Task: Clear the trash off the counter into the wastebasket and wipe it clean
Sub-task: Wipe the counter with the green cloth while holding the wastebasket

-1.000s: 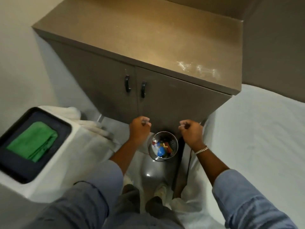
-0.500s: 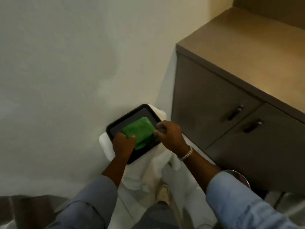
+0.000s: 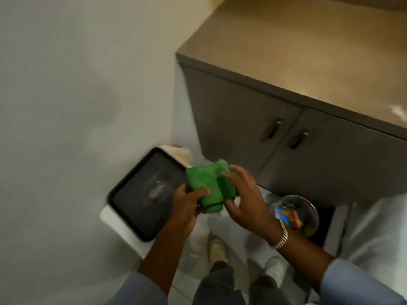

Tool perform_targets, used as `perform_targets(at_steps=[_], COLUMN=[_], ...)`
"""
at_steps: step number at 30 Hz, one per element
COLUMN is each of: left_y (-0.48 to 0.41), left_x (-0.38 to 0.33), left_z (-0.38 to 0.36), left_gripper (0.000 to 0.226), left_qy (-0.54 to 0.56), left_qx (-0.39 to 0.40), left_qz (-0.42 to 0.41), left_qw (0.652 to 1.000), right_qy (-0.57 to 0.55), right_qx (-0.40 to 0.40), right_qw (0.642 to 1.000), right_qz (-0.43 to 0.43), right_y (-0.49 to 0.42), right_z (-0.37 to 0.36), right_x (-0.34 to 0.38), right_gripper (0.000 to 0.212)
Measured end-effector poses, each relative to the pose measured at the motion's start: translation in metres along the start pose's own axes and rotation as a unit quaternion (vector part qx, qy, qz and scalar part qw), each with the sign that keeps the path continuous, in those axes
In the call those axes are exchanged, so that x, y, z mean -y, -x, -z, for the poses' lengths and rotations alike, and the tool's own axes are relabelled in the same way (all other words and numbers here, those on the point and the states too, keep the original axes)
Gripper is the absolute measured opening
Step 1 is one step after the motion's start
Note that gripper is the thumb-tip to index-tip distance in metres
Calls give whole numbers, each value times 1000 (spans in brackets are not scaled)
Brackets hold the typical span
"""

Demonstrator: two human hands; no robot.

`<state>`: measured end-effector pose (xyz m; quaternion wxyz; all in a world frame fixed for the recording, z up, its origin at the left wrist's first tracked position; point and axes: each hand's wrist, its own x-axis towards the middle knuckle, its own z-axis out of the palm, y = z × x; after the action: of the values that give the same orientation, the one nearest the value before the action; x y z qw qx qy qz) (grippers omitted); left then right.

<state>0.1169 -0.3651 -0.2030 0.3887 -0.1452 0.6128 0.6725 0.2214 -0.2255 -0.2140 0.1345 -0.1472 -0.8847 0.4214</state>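
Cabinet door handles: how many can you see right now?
2. One handle is on the left door, the other handle on the right door, side by side at the seam. No others show; the cabinet runs out of frame.

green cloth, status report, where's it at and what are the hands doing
Left hand and right hand both gripping green cloth, lifted clear of black tray. Trash in wastebasket; white smear on counter unwiped. Nothing blocking.
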Motion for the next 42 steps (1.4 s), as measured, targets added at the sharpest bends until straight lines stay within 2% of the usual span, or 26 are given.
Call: perform_targets(at_steps=[3, 6, 9, 11, 13, 15, 16, 18, 20, 23, 27, 30, 32, 34, 39, 42], left_y=[-7, -26, -64, -104, -151, -192, -208, -238, -261, -274, -247, -192, -144, -91, 7, 35], left_x=[44, 101, 170, 219, 278, 333, 358, 405, 440, 461, 428, 362, 303, 243, 139, 104], left_z=[-73, -136, -182, -199, -210, -210, -208, -201, -198, -199, -213, -216, -217, -221, -237, -246], left_gripper=[38, 28, 6, 11, 17, 38, 48, 58, 53, 39, 36, 35, 31, 28, 18, 12], left_qy=[-109, -193, -210, -227, -319, -482, -523, -550, -550, -517, -580, -564, -542, -508, -433, -433], left_qx=[106, 198, 251, 218, 140, 86, 81, 86, 96, 66, 48, 62, 60, 52, 51, 43], left_qz=[25, 88, 136, 146, 133, 98, 95, 100, 106, 94, 38, 10, -11, -11, -22, -58], left_qw=[988, 957, 935, 938, 928, 866, 843, 825, 823, 848, 812, 823, 838, 860, 900, 898], right_qy=[92, 151, 116, 79, 68, 66, 58, 33, -4, -62, -124, -196, -244, -262, -252, -159], right_qx=[8, -7, -30, -68, -101, -139, -156, -189, -217, -244, -298, -317, -301, -266, -222, -277], right_qw=[994, 981, 975, 966, 954, 946, 943, 940, 939, 933, 914, 889, 878, 888, 931, 940], right_qz=[-54, -126, -188, -239, -273, -286, -287, -281, -268, -259, -247, -264, -280, -268, -142, -119], right_y=[58, 101, 139, 159, 177, 189, 195, 205, 211, 213, 203, 196, 190, 181, 148, 115], right_z=[39, 58, 63, 55, 39, 21, 12, -4, -15, -16, 22, 68, 106, 151, 271, 342], right_x=[-53, -117, -194, -243, -292, -335, -356, -390, -415, -424, -385, -326, -277, -218, -105, -87], right_gripper=[87, 82, 80, 78, 77, 77, 78, 76, 70, 62, 49, 44, 41, 39, 46, 50])
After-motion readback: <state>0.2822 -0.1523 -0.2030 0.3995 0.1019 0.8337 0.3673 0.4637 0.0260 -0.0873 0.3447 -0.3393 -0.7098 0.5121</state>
